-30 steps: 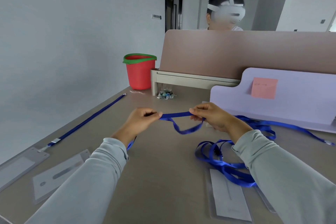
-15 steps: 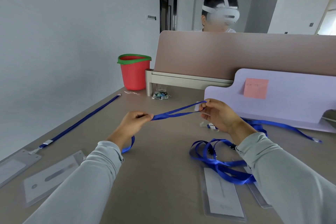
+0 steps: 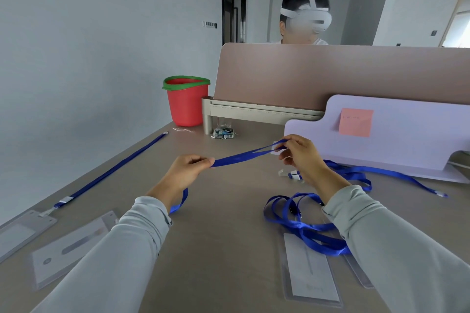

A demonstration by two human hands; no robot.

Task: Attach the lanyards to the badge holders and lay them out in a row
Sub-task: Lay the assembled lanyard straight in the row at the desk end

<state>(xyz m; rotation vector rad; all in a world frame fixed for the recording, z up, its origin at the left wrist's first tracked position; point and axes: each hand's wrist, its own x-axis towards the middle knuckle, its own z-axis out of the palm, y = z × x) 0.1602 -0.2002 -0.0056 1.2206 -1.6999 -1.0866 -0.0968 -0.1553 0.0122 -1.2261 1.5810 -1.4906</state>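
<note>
Pulled taut now, the blue lanyard (image 3: pixel 244 156) no longer sags in a loop between the hands as it did a second ago, and the right hand (image 3: pixel 302 157) has lifted up and away from the left hand (image 3: pixel 188 173). Each grip is pinched on the strap: the left thumb and curled fingers hold its near part, and the right fingertips hold the far end, where the two bands part slightly. The strap hangs in the air above the desk (image 3: pixel 223 236), and its loose tail drops below the left wrist. At the left edge a straight lanyard (image 3: pixel 114 168) lies flat, its clip end at a clear badge holder (image 3: pixel 23 231), with a second badge holder (image 3: pixel 68 249) beside that. Under the right forearm a tangle of lanyards (image 3: pixel 300 223) lies partly over a third badge holder (image 3: pixel 310 269). A red bucket (image 3: pixel 187 104) stands at the far side.
</note>
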